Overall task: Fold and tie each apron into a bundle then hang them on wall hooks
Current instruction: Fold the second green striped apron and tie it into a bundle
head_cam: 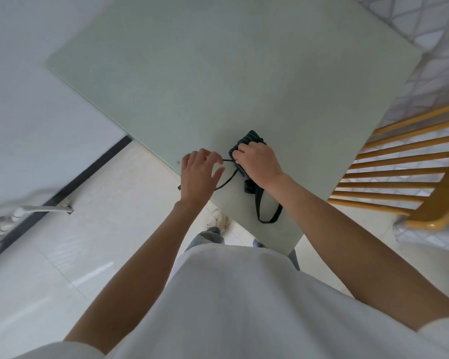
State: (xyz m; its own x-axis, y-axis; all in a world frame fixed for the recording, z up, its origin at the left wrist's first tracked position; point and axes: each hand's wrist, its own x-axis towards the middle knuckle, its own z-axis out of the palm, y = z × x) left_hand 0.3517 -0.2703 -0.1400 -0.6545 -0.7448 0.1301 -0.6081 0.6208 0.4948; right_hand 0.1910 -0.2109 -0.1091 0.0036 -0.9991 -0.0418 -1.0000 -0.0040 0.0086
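Squarely under right hand (258, 165): apron bundle (249, 139)

The desk (218, 73) has a smooth, pale green top with a soft, near-matt sheen, like painted glass. On it, the apron (246, 143) is dark ribbed cloth, matt, and its straps (259, 208) are flat woven tape. At the right of the frame the chair (399, 177) is varnished wood, honey-coloured with a slight gloss. The floor (88, 242), lower left, is glossy pale tile that throws back light. The shirt (244, 307) at the bottom is plain white matt cloth.
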